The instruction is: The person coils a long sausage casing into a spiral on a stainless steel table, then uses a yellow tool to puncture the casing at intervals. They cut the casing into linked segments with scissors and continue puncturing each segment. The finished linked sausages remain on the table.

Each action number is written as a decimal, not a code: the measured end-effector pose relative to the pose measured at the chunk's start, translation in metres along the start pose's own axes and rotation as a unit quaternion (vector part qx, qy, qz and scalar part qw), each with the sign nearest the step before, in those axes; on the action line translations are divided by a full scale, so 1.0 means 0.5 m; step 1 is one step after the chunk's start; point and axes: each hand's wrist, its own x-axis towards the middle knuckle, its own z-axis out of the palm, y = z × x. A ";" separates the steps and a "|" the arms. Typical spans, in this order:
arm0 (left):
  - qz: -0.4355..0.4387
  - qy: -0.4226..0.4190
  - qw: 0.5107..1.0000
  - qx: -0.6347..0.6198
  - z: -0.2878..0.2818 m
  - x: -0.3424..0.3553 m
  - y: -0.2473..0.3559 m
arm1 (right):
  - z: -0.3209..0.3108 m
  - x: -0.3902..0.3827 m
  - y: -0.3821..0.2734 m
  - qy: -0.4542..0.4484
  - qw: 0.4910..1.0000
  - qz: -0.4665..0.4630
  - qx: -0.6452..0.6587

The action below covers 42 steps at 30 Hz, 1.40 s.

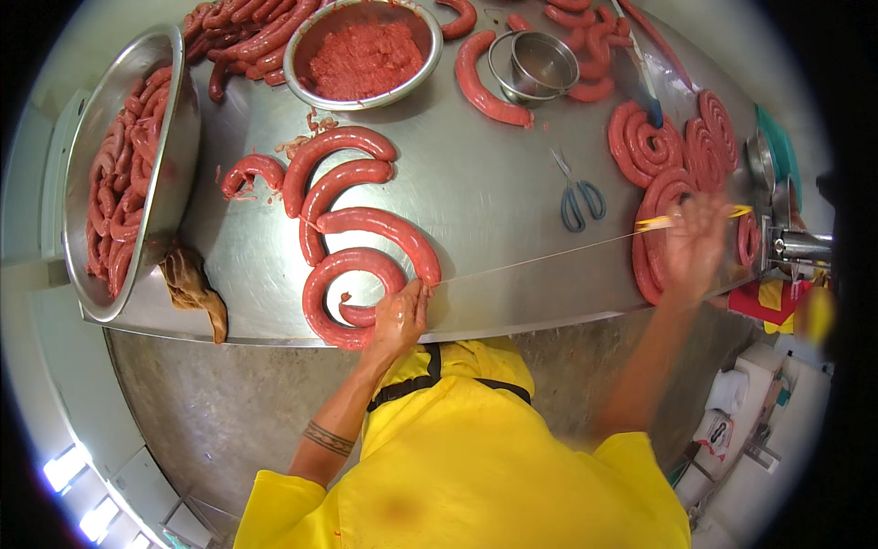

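Near the front of the steel table (503,210), my left hand (401,316) pinches the end of a curved sausage (380,226), just above a looped sausage (320,293). A thin white string (530,261) runs taut from there to my right hand (697,233), at the right over coiled sausages (647,265). A long yellow object (654,222) shows on both sides of that motion-blurred hand; its grip is unclear. Blue-handled scissors (576,201) lie between my hands, behind the string. More curved sausages (338,146) lie behind my left hand.
A large basin of sausages (123,174) stands left, beside a brown limp piece (190,284). A bowl of minced meat (364,59), steel pots (540,69), sausage piles (242,37) and a blue-handled tool (651,101) sit farther back. A person in red and yellow (777,302) is at the right edge.
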 end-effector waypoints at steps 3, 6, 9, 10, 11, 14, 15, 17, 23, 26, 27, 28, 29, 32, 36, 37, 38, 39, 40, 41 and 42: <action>-0.008 0.050 0.998 0.042 0.000 0.002 -0.006 | -0.109 0.010 -0.078 -0.090 0.987 0.094 -0.100; -0.099 0.061 0.992 0.040 0.006 0.007 -0.017 | -0.231 -0.038 -0.144 -0.010 0.987 0.116 -0.115; -0.151 0.075 0.972 -0.162 0.005 0.011 -0.032 | -0.335 -0.144 -0.098 0.005 0.832 0.350 -0.429; -0.177 0.079 0.958 -0.210 0.003 0.008 -0.035 | -0.351 -0.173 -0.063 -0.032 0.716 0.499 -0.488; -0.208 0.080 0.940 -0.256 -0.001 0.000 -0.037 | -0.355 -0.204 -0.005 -0.091 0.632 0.526 -0.562; -0.316 0.088 0.872 -0.365 -0.014 -0.024 -0.034 | -0.259 -0.226 0.183 -0.293 0.586 0.279 -0.702; -0.211 0.107 0.958 -0.163 -0.013 -0.030 -0.029 | -0.198 -0.212 0.260 -0.260 0.591 0.269 -0.715; 0.033 0.203 0.975 0.080 -0.013 -0.039 -0.025 | -0.066 -0.184 0.362 -0.300 0.642 0.169 -0.685; -0.075 0.193 0.971 -0.119 0.005 -0.050 -0.039 | 0.083 -0.227 0.414 -0.659 0.603 0.218 -0.393; -0.142 0.050 0.908 -0.391 0.035 -0.042 -0.048 | 0.053 -0.243 0.345 -0.581 0.631 0.070 -0.509; -0.149 -0.023 0.954 -0.258 0.048 -0.035 -0.048 | 0.051 -0.227 0.320 -0.575 0.625 -0.002 -0.528; -0.093 0.004 0.980 -0.174 0.061 -0.027 -0.045 | 0.049 -0.199 0.277 -0.494 0.713 0.159 -0.472; -0.038 0.032 0.994 -0.095 0.075 -0.019 -0.042 | 0.042 -0.170 0.228 -0.349 0.810 0.250 -0.399; 0.002 0.118 0.993 -0.023 0.087 -0.004 -0.034 | -0.055 -0.076 0.023 -0.127 0.974 0.177 -0.063; -0.347 -0.026 0.823 -0.450 0.022 0.009 -0.052 | -0.322 -0.123 -0.065 -0.048 0.813 0.418 -0.402; -0.320 -0.031 0.746 -0.584 0.002 0.009 -0.056 | -0.368 -0.158 -0.030 -0.124 0.683 0.525 -0.493; -0.297 -0.017 0.654 -0.696 -0.012 0.010 -0.056 | -0.391 -0.194 0.023 -0.160 0.620 0.537 -0.549; -0.276 -0.007 0.754 -0.595 -0.020 0.003 -0.051 | -0.389 -0.222 0.089 -0.228 0.571 0.540 -0.574; -0.262 0.017 0.843 -0.469 -0.027 -0.002 -0.045 | -0.358 -0.235 0.160 -0.297 0.577 0.432 -0.627; -0.242 0.039 0.912 -0.330 -0.029 -0.010 -0.037 | -0.309 -0.234 0.226 -0.294 0.594 0.352 -0.661; -0.220 0.054 0.955 -0.191 -0.029 -0.016 -0.028 | -0.242 -0.221 0.290 -0.287 0.620 0.317 -0.658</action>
